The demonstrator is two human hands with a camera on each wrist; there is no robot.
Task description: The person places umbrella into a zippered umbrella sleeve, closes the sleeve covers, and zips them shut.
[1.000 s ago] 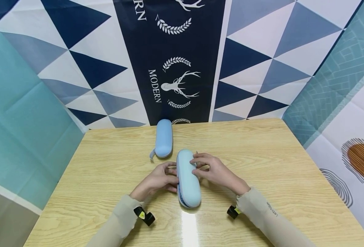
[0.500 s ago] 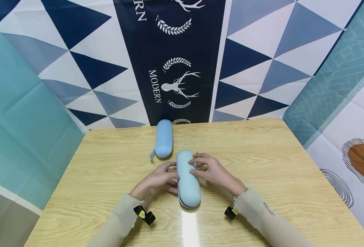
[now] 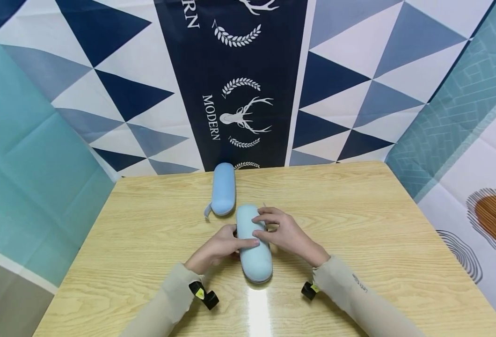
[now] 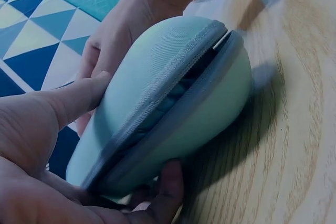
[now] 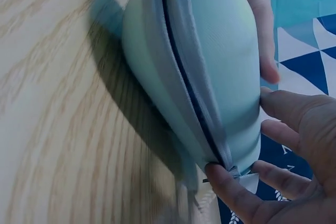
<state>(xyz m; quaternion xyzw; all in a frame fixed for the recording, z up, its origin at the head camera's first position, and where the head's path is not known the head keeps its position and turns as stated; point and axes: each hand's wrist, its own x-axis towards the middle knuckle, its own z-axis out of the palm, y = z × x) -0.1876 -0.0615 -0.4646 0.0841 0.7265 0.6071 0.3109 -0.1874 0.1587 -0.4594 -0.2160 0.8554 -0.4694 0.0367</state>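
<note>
A mint-blue zip-up glasses case point(image 3: 255, 264) lies lengthwise on the table between both hands. My left hand point(image 3: 222, 245) grips its left side, thumb over the lid and fingers low along the lower shell. From the right, my right hand point(image 3: 288, 233) holds the case, with thumb and fingers on the lid and fingertips around the zip slider point(image 5: 233, 171) at the far end. In the left wrist view, the zip seam point(image 4: 176, 95) gapes, showing dark blue inside. A narrower gap runs along the seam in the right wrist view.
A second, bluer case point(image 3: 223, 189) with a wrist strap point(image 3: 207, 210) lies just beyond, near the back edge of the wooden table point(image 3: 349, 201). A patterned cloth wall point(image 3: 248, 61) rises directly behind the table.
My left hand has moved right, its thumb coming up over the lid. The case has shifted slightly left, and its near-left gap no longer shows from above. My right hand has edged left.
</note>
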